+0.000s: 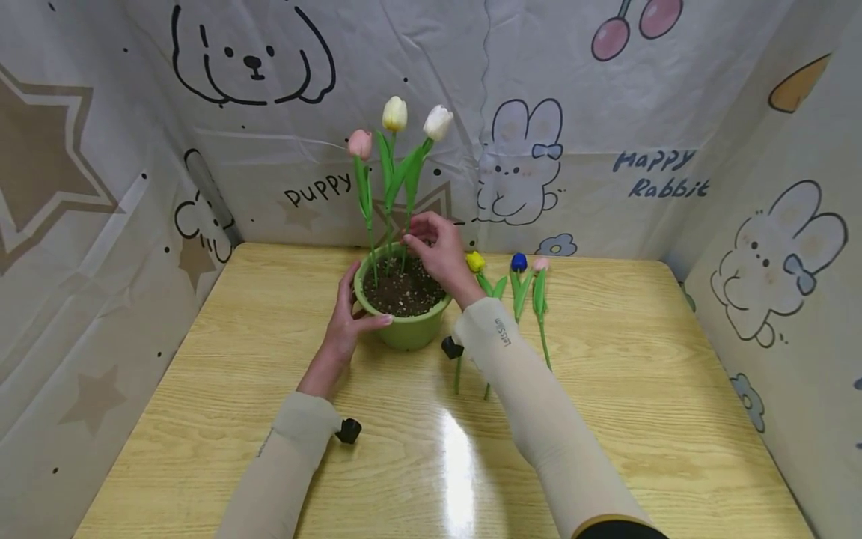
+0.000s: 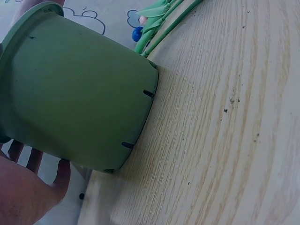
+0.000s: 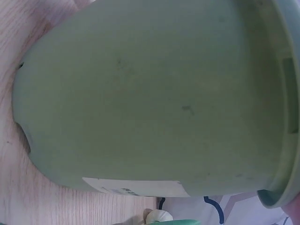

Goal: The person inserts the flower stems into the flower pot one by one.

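A green flower pot (image 1: 407,335) full of dark soil (image 1: 402,294) stands upright near the back of the table. Three artificial tulips rise from the soil: a pink tulip (image 1: 360,144), a cream tulip (image 1: 394,114) and a white tulip (image 1: 438,123). My left hand (image 1: 346,320) grips the pot's left side, thumb across the front rim and fingers round the outside. Over the right rim, my right hand (image 1: 439,253) pinches the white tulip's stem low down, just above the soil. The pot's wall (image 3: 150,93) fills the right wrist view, where that hand is mostly hidden.
Right of the pot lie a yellow tulip (image 1: 475,261), a blue tulip (image 1: 518,262) and a pink-headed tulip (image 1: 541,263), partly behind my right sleeve (image 1: 532,397). Soil crumbs (image 2: 225,110) dot the table. A printed cloth (image 1: 417,67) hangs behind.
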Demonstrator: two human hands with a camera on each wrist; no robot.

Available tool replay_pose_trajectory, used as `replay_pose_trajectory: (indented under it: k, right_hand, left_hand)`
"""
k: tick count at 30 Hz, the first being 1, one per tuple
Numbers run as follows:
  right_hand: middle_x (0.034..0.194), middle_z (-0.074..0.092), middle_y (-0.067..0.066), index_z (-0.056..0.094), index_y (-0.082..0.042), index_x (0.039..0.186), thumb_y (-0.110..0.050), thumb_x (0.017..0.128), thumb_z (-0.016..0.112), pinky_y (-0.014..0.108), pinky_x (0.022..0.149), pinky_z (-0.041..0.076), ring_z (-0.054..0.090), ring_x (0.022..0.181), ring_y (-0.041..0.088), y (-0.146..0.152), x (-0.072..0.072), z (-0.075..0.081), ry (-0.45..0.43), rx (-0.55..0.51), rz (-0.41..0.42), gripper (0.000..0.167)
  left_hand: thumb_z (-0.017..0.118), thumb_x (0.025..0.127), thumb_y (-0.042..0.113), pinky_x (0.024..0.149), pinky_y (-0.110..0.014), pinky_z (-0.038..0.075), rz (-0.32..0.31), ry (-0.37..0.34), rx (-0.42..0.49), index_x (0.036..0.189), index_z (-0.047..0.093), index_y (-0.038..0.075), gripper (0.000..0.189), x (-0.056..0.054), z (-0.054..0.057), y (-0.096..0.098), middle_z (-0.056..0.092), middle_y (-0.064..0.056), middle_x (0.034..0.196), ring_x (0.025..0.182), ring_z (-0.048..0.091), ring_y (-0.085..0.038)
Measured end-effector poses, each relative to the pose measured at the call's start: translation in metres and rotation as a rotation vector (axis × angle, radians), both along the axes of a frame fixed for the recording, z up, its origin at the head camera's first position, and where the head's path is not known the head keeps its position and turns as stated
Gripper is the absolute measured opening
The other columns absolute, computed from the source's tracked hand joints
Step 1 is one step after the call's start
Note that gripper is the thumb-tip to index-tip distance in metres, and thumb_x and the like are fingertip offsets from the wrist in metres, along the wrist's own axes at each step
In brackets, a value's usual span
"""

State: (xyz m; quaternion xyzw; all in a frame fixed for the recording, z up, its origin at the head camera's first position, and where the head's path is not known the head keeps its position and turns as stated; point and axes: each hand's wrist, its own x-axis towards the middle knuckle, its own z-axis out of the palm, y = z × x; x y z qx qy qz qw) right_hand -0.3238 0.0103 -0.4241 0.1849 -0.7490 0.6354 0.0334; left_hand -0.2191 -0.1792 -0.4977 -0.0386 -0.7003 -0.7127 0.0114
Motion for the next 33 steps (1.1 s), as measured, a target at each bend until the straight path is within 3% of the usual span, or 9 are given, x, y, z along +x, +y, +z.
replay_pose_trajectory:
  k: [18, 33]
  right_hand:
    - [0.111, 0.068, 0.02, 0.065, 0.004, 0.117, 0.002, 0.097, 0.068, 0.03, 0.082, 0.063, 0.069, 0.099, 0.028, -0.003, 0.0002, 0.0004, -0.047, 0.04, 0.011, 0.021]
    - [0.109, 0.067, 0.019, 0.064, 0.004, 0.115, 0.0, 0.098, 0.068, 0.03, 0.081, 0.063, 0.07, 0.096, 0.027, -0.0033, -0.002, -0.0007, -0.064, 0.054, 0.034, 0.018]
  left_hand:
    - [0.08, 0.08, 0.011, 0.126, -0.054, 0.021, 0.011, 0.0, 0.019, 0.166, 0.016, 0.033, 0.11, 0.0035, 0.0005, -0.0005, 0.022, 0.001, 0.17, 0.155, 0.021, -0.023]
    - [0.08, 0.081, 0.008, 0.124, -0.055, 0.023, 0.003, 0.015, 0.021, 0.167, 0.013, 0.027, 0.111, 0.0025, 0.0006, 0.0001, 0.021, -0.001, 0.171, 0.156, 0.021, -0.026]
